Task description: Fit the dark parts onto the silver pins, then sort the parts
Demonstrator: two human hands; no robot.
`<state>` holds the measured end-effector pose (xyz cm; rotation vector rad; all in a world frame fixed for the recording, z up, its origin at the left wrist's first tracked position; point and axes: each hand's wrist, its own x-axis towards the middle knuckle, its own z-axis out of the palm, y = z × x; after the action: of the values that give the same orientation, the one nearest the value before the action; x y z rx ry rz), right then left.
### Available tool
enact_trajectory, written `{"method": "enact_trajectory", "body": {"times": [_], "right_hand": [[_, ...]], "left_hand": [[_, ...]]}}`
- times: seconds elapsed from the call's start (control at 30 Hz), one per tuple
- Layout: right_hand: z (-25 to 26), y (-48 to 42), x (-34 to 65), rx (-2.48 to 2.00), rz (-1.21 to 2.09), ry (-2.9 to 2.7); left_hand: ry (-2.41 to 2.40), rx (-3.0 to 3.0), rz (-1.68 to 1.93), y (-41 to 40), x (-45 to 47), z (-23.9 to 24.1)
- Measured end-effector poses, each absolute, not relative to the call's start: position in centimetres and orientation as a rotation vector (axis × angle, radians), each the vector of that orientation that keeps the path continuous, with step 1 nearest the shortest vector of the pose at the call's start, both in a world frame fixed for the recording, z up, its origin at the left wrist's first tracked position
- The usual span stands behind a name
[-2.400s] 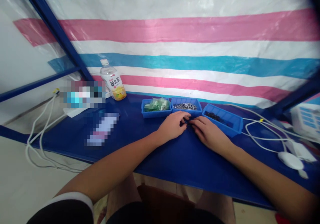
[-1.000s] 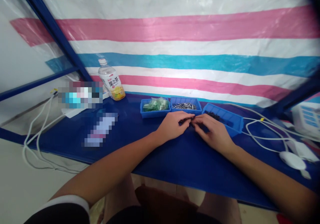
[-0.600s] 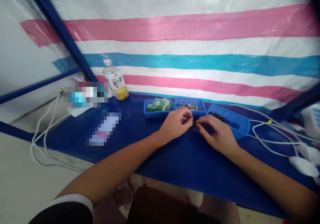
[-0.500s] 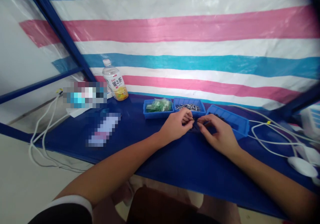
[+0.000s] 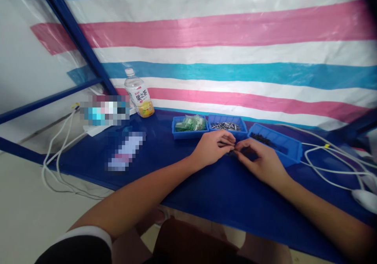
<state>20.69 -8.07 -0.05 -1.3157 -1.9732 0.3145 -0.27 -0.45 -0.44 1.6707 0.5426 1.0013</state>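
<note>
My left hand [image 5: 212, 148] and my right hand [image 5: 262, 160] meet above the blue table, just in front of the small bins. Both are closed in a pinch, fingertips touching or nearly so. A thin dark piece [image 5: 226, 143] shows in the fingers of my left hand; its kind is too small to make out. My right thumb and forefinger pinch at the same spot, and what lies between them is mostly hidden. Behind the hands stand a blue bin of slim metal pieces [image 5: 226, 126] and, to the right, a blue bin holding black pieces [image 5: 260, 139].
Left of these, another blue bin has green bagged items [image 5: 191, 123]. A drink bottle [image 5: 141, 99] stands at the back left, near a blurred flat object [image 5: 126, 152]. White cables [image 5: 326, 177] lie on the right. A striped sheet [image 5: 206, 28] hangs behind the table [image 5: 176, 170].
The view has shifted slightly, so things appear a little further right. My fingertips have come closer together, and more of the dark piece shows in my left hand.
</note>
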Motion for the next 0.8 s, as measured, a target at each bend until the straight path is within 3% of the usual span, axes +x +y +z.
{"method": "enact_trajectory", "body": {"times": [0.37,0.8], "right_hand": [[0.4,-7.8,20.1,-1.321,0.545,-1.733],[0.6,-7.7,20.7,-1.312,0.371,-1.775]], "left_hand": [[0.577,1.566,0.946,-0.6,-0.4,0.2],[0.652,1.945,0.879,-1.2,-0.8,0.8]]}}
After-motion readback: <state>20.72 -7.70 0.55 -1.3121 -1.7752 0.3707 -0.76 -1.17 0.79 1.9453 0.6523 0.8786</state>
